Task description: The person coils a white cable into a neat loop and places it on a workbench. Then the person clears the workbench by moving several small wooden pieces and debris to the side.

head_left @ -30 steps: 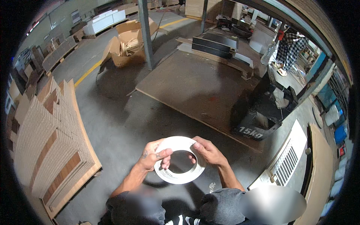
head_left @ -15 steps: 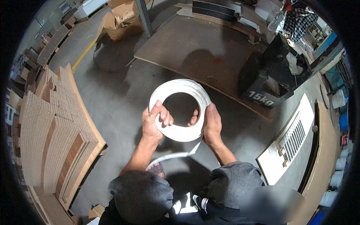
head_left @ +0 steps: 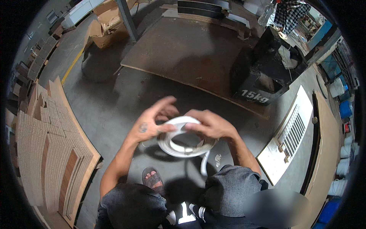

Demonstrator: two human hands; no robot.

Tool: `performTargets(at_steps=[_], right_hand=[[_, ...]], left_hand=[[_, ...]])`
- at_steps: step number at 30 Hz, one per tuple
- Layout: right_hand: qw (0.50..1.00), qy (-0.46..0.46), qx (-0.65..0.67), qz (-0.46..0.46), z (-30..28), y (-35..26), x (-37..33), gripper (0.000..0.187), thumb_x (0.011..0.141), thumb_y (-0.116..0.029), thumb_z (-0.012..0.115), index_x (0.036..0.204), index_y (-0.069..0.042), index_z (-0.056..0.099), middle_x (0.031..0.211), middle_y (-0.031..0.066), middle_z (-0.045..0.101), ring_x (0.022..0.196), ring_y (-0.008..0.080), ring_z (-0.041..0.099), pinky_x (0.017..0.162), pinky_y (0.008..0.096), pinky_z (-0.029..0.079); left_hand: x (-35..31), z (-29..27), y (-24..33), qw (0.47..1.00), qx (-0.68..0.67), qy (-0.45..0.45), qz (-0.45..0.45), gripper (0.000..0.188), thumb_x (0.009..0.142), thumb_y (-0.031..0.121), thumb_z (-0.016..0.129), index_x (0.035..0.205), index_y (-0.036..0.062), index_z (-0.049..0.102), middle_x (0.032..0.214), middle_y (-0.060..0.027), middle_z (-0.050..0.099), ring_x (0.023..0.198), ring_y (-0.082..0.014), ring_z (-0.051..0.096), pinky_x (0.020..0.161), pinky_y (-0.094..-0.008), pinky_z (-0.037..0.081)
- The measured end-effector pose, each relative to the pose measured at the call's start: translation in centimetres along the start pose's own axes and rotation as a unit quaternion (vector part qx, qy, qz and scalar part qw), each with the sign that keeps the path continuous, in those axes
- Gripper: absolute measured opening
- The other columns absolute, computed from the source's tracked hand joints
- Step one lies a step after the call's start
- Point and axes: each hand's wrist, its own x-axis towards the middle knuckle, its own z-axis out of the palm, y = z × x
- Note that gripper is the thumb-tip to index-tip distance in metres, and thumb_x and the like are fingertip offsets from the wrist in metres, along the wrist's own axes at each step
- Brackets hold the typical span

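Holding a white roll of strip at both sides, above the floor and just beyond the knees, probably for an easy reach and a clear downward view. Gripping mainly with the right hand, closed over the far right of the ring with thumb across the top, likely to bear most of the weight there. Laying only the thumb of the left hand on the left rim, fingers spread wide and lifted off, perhaps to leave that side free to turn. Too blurred to tell how firmly pressed. Tipping the ring nearly flat, apparently to show the hole from above. Letting a loose tail hang under the right side, well apart from the sandalled foot.

Standing around: at left, a stack of boards, presumably layered for steadiness; at right, a slotted panel bearing small wooden blocks, purpose unclear; ahead, a dark board, with a black box at the right end.
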Motion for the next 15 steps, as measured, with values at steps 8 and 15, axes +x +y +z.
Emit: performTargets(at_steps=[8,15], right_hand=[[0.996,0.078,0.051,-0.018,1.4,0.9,1.8,0.046,0.098,-0.044,0.060,0.109,0.000,0.065,0.085,0.0133,0.069,0.078,0.0200,0.067,0.068,0.0342,0.051],[0.907,0.245,0.344,0.002,5.5,2.1,1.6,0.043,0.102,-0.034,0.058,0.125,0.002,0.050,0.088,0.0077,0.064,0.075,0.0120,0.064,0.061,0.0267,0.055]], left_hand=[[-2.4,2.3,-0.4,0.954,-0.279,0.023,-0.111,0.047,0.091,0.023,0.074,0.124,-0.0062,0.057,0.070,-0.0051,0.059,0.053,-0.0084,0.055,0.048,-0.0223,0.049],[-3.7,0.4,-1.9,0.926,-0.368,0.088,0.004,0.039,0.097,0.026,0.066,0.116,-0.0064,0.057,0.067,-0.0085,0.058,0.047,-0.0131,0.052,0.049,-0.0302,0.050]])
